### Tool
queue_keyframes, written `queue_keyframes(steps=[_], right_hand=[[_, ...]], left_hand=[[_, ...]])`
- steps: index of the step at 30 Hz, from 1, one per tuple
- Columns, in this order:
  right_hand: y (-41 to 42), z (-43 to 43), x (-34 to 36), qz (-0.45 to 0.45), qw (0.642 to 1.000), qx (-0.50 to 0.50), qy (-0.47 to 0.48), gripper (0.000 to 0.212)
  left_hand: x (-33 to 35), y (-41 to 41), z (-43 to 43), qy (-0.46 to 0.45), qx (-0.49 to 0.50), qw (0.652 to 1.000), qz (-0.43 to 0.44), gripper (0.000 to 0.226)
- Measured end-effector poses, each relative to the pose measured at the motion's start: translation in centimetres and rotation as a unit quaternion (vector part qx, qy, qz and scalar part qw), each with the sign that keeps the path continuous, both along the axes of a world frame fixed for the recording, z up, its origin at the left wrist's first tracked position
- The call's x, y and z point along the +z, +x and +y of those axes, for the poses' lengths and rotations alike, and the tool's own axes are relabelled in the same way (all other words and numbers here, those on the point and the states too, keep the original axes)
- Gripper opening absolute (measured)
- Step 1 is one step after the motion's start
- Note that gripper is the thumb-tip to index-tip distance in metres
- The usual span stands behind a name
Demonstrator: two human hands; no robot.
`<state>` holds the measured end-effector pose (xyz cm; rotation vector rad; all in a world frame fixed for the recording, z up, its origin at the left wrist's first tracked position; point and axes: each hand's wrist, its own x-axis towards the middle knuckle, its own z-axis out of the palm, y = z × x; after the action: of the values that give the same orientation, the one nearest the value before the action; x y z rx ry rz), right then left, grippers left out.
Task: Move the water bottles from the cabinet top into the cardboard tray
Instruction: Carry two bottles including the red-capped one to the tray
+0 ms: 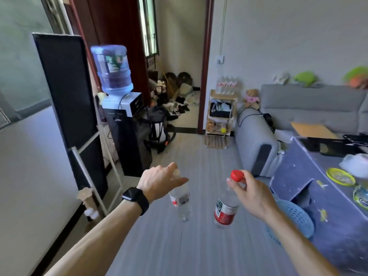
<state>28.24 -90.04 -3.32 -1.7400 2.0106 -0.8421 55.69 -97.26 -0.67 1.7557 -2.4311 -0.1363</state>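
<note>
Two bare forearms reach out over a grey striped floor (179, 246), the left wrist wearing a black smartwatch (135, 197). The left hand (159, 181) grips a clear plastic water bottle with a pale cap and a small red-and-white label (182, 202) by its neck, fingers closed around the top. The right hand (253, 194) pinches a clear plastic water bottle with a red cap and a red-and-white label (226, 210) just under the cap. Both bottles hang in the air above the floor, caps up, long axes near vertical, bottoms tilted slightly toward the camera; they are near each other but apart.

To the right stands a low worktop under a blue speckled cloth (318, 196), carrying a yellow-rimmed dish (340, 176) and a flat brown cardboard piece (312, 130); a blue perforated plastic basket (296, 218) sits at its foot. Beyond it is a grey fabric sofa (310, 104). On the left, a black framed panel (65, 90) leans by the wall beside a water dispenser with a blue jug (113, 70). Farther back, a small wooden shelf rack (221, 114) carries a cluster of clear bottles (227, 85) on top, beside an open doorway.
</note>
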Motion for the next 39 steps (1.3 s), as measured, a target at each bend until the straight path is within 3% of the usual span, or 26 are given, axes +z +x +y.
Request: queue_keyframes(steps=[8, 16, 25, 33, 35, 39], right_hand=[[-1.6, -16.7, 1.4, -0.022, 0.999, -0.046, 0.000, 0.034], [-7.6, -31.9, -0.6, -0.022, 0.996, -0.081, 0.036, 0.032], [-18.1, -53.9, -1.4, -0.017, 0.997, -0.023, 0.074, 0.028], [-26.1, -73.3, -1.3, -0.041, 0.998, -0.029, 0.048, 0.040], [-27.7, -78.3, -2.2, -0.042, 0.997, -0.047, 0.048, 0.047], [-30.4, -88.0, -3.2, -0.013, 0.995, -0.083, 0.063, 0.040]], left_hand=[[1.0, -3.1, -19.3, 0.015, -0.058, 0.998, -0.021, 0.054], [-2.0, -8.7, -37.0, 0.042, -0.099, 0.992, -0.060, 0.057], [-2.8, -18.7, -58.9, 0.051, -0.086, 0.993, -0.069, 0.057], [-3.0, -25.9, -77.7, 0.063, -0.048, 0.997, -0.008, 0.054], [-3.8, -27.6, -83.2, 0.088, -0.052, 0.995, -0.007, 0.054], [-5.0, -31.2, -94.7, 0.164, -0.089, 0.982, 0.041, 0.046]])
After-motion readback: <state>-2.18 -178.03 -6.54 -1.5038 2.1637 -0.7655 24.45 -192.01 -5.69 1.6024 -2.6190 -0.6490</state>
